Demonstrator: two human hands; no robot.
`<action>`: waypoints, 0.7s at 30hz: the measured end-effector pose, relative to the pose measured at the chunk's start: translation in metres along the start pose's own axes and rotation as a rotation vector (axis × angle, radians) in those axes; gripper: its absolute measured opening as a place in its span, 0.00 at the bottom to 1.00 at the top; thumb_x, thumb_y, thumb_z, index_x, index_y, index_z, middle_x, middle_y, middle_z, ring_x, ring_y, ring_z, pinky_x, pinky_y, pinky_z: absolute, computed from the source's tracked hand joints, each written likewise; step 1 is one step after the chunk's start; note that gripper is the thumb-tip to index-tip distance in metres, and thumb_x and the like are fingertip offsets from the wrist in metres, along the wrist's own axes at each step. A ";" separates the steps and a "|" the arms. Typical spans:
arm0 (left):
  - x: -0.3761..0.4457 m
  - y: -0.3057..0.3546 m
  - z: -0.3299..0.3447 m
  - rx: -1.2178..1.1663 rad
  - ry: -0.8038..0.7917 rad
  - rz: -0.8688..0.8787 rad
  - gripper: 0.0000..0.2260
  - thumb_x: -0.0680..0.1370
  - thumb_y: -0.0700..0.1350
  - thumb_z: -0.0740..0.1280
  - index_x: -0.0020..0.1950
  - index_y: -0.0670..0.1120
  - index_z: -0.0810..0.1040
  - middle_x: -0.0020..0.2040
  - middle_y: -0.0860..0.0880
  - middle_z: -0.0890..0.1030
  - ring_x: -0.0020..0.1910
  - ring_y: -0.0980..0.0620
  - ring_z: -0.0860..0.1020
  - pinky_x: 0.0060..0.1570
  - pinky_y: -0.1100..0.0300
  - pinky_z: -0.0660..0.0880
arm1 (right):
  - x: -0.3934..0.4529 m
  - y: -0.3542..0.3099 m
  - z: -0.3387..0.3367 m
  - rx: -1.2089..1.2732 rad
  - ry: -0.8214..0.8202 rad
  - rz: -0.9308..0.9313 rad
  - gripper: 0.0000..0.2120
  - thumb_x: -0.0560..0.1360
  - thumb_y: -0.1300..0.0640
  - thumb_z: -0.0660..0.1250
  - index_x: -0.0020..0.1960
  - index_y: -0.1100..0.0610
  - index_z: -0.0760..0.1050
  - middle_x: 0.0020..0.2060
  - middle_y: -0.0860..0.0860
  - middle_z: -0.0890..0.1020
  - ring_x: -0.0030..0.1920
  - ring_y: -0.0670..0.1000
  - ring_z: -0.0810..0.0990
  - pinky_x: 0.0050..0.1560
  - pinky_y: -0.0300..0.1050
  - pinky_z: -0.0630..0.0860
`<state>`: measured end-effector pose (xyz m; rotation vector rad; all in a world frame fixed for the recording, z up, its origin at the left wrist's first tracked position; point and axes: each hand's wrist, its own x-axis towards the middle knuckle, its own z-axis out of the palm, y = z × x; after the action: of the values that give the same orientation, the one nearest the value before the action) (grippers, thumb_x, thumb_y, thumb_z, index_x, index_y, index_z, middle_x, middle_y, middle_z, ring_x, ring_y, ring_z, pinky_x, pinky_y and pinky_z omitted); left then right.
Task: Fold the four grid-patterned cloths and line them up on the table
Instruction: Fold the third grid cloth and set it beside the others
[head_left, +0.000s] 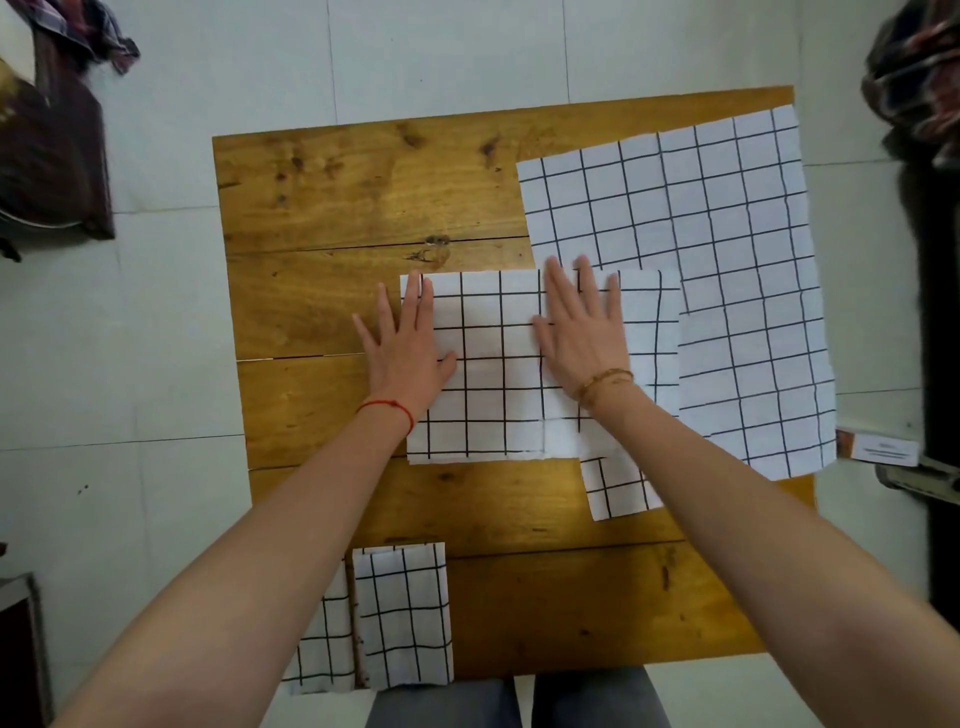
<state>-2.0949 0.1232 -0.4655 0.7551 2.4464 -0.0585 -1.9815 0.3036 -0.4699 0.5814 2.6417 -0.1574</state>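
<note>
At the near edge of the wooden table (363, 208), toward its left corner, two folded grid cloths lie side by side: the right folded cloth (402, 613) rests fully on the surface with its near end at the edge, and the left folded cloth (322, 639) lies just beside it, largely hidden under the left forearm and overhanging the near edge. Further in, around the middle of the table, a half-folded cloth (498, 364) lies flat as a rectangle with both hands on it. The left hand (408, 348) presses palm down on its left edge, fingers straight and slightly spread, the outer fingers resting on bare wood; a red string bracelet (395, 408) circles that wrist. The right hand (584, 327) lies palm down on the cloth's right half, fingers straight and spread, with a thin gold bracelet (605, 379) on the wrist. A smaller flap of the same grid material (618, 488) protrudes from under the near right side of this cloth; which piece it belongs to cannot be determined. Beyond, an unfolded cloth (727, 249) lies open along the right edge up to the far right corner, overhanging the right edge and overlapped by the half-folded cloth.
</note>
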 end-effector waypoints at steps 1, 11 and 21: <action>0.000 0.000 0.000 -0.003 0.000 0.000 0.40 0.79 0.58 0.62 0.80 0.48 0.39 0.80 0.52 0.37 0.77 0.39 0.38 0.72 0.32 0.45 | -0.005 0.016 0.002 -0.003 0.014 0.047 0.29 0.81 0.45 0.42 0.78 0.58 0.45 0.78 0.49 0.48 0.77 0.57 0.44 0.74 0.64 0.44; 0.001 0.001 0.000 -0.024 0.008 -0.010 0.42 0.77 0.57 0.65 0.80 0.48 0.42 0.80 0.52 0.40 0.78 0.39 0.40 0.72 0.31 0.46 | -0.023 0.087 0.005 0.187 0.027 0.287 0.30 0.80 0.43 0.40 0.78 0.56 0.47 0.78 0.47 0.47 0.77 0.55 0.41 0.75 0.59 0.39; -0.004 -0.004 0.001 -0.104 0.114 -0.005 0.41 0.75 0.53 0.70 0.80 0.49 0.49 0.80 0.49 0.46 0.78 0.40 0.50 0.72 0.36 0.53 | -0.025 0.077 0.001 0.316 0.088 0.315 0.29 0.81 0.46 0.48 0.78 0.58 0.49 0.78 0.53 0.48 0.77 0.59 0.44 0.75 0.57 0.43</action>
<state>-2.0936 0.1178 -0.4642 0.7250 2.5364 0.1115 -1.9278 0.3642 -0.4615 1.1217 2.5826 -0.4667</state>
